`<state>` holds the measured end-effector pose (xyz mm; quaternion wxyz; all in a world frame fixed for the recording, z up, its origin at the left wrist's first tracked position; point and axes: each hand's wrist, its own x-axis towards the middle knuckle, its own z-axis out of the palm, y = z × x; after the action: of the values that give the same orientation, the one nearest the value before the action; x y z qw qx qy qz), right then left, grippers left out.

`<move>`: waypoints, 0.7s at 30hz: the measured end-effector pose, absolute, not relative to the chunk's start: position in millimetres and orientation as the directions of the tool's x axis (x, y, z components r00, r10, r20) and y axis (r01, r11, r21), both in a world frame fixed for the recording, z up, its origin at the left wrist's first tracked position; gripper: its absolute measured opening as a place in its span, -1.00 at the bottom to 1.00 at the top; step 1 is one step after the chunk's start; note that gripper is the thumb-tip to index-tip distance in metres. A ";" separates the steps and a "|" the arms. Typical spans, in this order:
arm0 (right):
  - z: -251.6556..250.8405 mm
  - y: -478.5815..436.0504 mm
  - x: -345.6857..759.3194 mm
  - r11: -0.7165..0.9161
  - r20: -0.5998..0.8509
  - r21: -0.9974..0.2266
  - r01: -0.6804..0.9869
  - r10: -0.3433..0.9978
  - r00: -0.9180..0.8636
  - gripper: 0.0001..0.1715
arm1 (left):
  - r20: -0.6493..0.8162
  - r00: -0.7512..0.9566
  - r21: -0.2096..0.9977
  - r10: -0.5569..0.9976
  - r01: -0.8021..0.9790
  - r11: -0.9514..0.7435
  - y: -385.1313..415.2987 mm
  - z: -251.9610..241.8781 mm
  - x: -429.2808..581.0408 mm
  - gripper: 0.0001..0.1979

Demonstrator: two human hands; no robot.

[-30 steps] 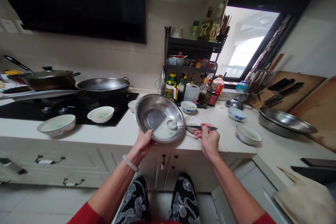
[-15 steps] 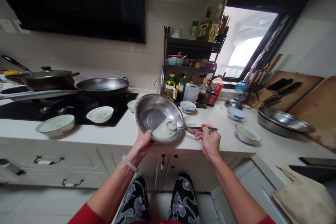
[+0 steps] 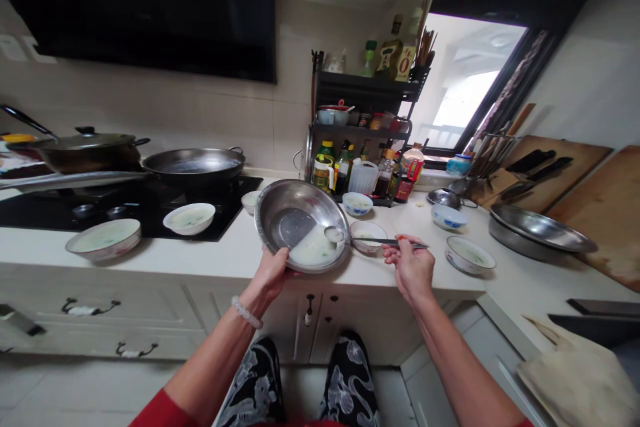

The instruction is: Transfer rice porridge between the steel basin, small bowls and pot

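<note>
Head view: at the centre of the frame a steel basin (image 3: 301, 223) was held tilted toward the person, its lower rim gripped by the left hand (image 3: 273, 271), fingers closed on the edge. A pale liquid (image 3: 314, 252) was pooled in the low side, at the lower right of the basin. A metal spoon (image 3: 373, 239) was pinched by its handle in the right hand (image 3: 411, 264), just right of centre; its long axis ran nearly level, left to right, with the bowl end lifted at the basin's right rim. A small ceramic bowl (image 3: 367, 235) stood on the counter (image 3: 210, 257) directly under the spoon's shaft, touching or just beside the basin, nearer the right hand than the left.
</note>
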<state>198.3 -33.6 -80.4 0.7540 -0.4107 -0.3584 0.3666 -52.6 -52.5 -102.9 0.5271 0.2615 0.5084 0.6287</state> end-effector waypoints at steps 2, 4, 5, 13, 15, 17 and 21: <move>-73.6 -32.0 206.1 0.406 0.241 -0.874 -0.267 0.839 0.487 -0.69 | -0.205 -0.307 0.924 0.929 -0.374 0.080 -52.9 -102.0 -52.4 -0.50; -65.7 -29.5 216.2 0.424 0.249 -0.866 -0.265 0.825 0.507 -0.70 | -0.206 -0.310 0.926 0.928 -0.369 0.082 -52.9 -101.3 -52.3 -0.52; -61.7 -28.1 221.8 0.438 0.258 -0.862 -0.257 0.814 0.521 -0.71 | -0.205 -0.309 0.926 0.929 -0.369 0.082 -52.8 -101.1 -52.3 -0.53; -56.9 -21.9 258.9 0.517 0.404 -0.856 -0.021 0.693 0.597 -0.69 | -0.206 -0.302 0.917 0.931 -0.391 0.077 -51.5 -104.5 -53.2 -0.49; -65.4 -25.5 261.5 0.497 0.460 -0.863 0.091 0.698 0.548 -0.66 | -0.206 -0.307 0.916 0.929 -0.395 0.073 -51.7 -104.4 -53.1 -0.46; -74.1 -31.5 261.6 0.488 0.524 -0.849 0.205 0.721 0.453 -0.65 | -0.206 -0.309 0.918 0.928 -0.389 0.074 -52.3 -103.2 -52.9 -0.45; -79.9 -46.8 259.0 0.576 0.681 -0.711 0.402 0.706 0.194 -0.72 | -0.223 -0.317 0.911 0.922 -0.405 0.081 -53.6 -100.5 -52.2 -0.48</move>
<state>259.0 -46.8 -79.9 0.6321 -0.4443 -0.6234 0.1201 -52.2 -53.6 -100.5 0.5272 0.2520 0.5125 0.6292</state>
